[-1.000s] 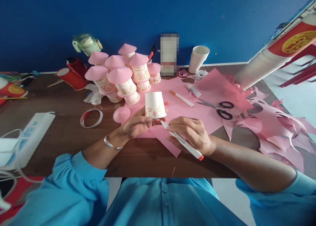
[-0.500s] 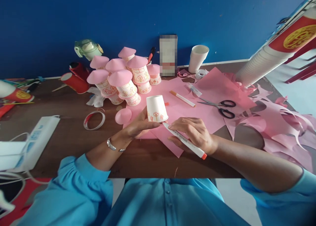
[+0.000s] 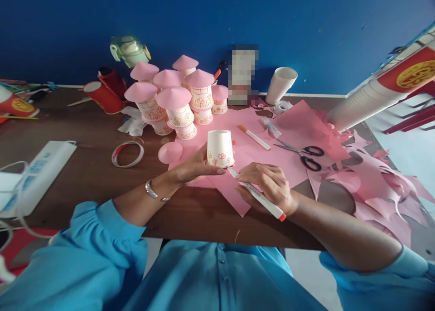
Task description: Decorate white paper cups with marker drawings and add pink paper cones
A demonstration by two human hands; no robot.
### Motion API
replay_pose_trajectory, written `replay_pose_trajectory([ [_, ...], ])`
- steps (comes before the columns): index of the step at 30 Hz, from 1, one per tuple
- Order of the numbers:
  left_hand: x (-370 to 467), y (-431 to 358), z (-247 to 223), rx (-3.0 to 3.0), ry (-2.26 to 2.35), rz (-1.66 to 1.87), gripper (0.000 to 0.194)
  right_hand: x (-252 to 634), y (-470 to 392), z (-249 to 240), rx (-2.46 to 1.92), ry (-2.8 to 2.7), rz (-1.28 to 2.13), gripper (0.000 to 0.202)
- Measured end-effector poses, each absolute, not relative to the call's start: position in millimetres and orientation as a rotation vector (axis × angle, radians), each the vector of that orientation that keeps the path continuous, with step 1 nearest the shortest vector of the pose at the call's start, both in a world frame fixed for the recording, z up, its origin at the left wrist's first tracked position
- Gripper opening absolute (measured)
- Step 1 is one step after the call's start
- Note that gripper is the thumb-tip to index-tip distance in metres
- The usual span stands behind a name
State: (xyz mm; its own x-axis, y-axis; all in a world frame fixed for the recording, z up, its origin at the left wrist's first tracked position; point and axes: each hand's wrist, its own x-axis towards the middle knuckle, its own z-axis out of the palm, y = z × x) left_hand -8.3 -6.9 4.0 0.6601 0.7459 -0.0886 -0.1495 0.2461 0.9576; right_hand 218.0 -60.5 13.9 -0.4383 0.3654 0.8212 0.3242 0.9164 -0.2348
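My left hand (image 3: 195, 167) is closed on an upside-down white paper cup (image 3: 219, 145), its thumb along the rim and its other fingers partly hidden behind the cup. Red and yellow flowers are drawn around the lower part of that cup. In my right hand (image 3: 267, 186) is a white marker (image 3: 261, 200) with an orange-red end, its tip close to the cup's rim; whether it touches I cannot tell. Beyond the left hand stand several decorated paper-cup towers (image 3: 180, 114) with pink cone roofs. A pink paper cone (image 3: 170, 153) lies beside my left hand.
Pink paper sheets (image 3: 288, 166) cover the middle, bearing an orange-capped marker (image 3: 254, 138), a glue tube (image 3: 271, 127) and scissors (image 3: 302, 154). Pink scraps (image 3: 374, 188) lie right. A tape roll (image 3: 128, 154) and power strip (image 3: 42, 175) are left; stacked cups (image 3: 281, 85) stand at the wall.
The view has shifted and tilted slightly. The cup in my left hand has turned a little, bringing another drawn flower into sight at its left. Both hands keep their hold.
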Motion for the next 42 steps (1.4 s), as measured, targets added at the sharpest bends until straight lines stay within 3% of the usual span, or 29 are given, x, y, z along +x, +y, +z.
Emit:
replay_pose_trajectory([
  [5,-6.8,-5.2,-1.5,1.139,0.628,0.648,0.088,219.1,-59.8,13.6,-0.532,-2.076,0.008,0.018],
  [12,-8.4,-4.7,-4.2,1.125,0.576,0.706,0.077,219.4,-59.3,11.6,-0.577,-2.08,0.013,0.021],
  [33,-4.5,-4.1,-2.5,1.204,0.632,0.664,0.079,222.3,-60.7,15.1,-0.564,-2.072,0.072,0.017],
  [42,-8.5,-5.4,-5.7,1.168,0.547,0.719,0.064,222.6,-60.0,15.9,-0.592,-2.075,0.06,0.02],
])
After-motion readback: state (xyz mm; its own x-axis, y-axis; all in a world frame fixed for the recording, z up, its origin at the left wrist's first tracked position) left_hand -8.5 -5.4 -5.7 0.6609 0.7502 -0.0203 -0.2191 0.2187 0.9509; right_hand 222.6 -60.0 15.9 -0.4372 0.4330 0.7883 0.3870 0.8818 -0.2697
